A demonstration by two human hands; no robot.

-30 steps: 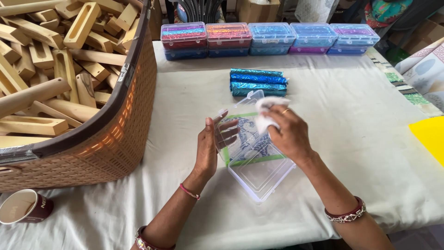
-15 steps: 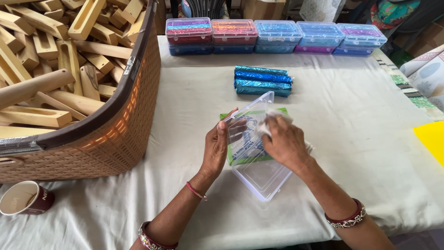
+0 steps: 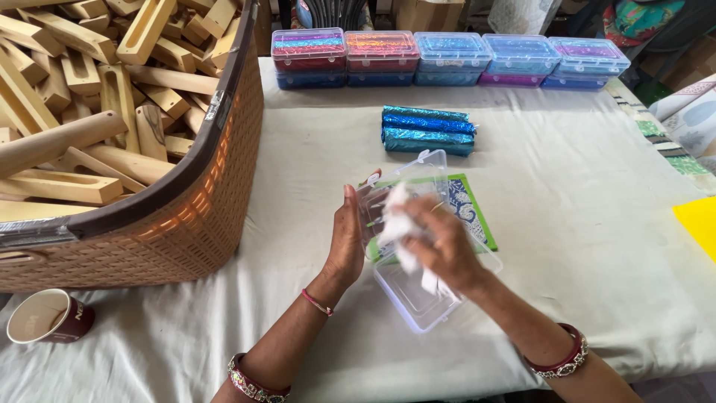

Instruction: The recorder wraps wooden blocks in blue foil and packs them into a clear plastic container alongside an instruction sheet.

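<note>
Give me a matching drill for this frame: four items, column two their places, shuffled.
1. basket
2. paper cup
3. foil rolls
4. clear box

a. table centre, beyond the hands
b. near left corner
c. between left hand and right hand
d. left side, full of wooden pieces

Pairs: 1-d, 2-b, 3-a, 4-c

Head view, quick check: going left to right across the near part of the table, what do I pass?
Paper cup → brown woven basket → left hand → white cloth in the right hand, over the clear plastic box → yellow sheet.
</note>
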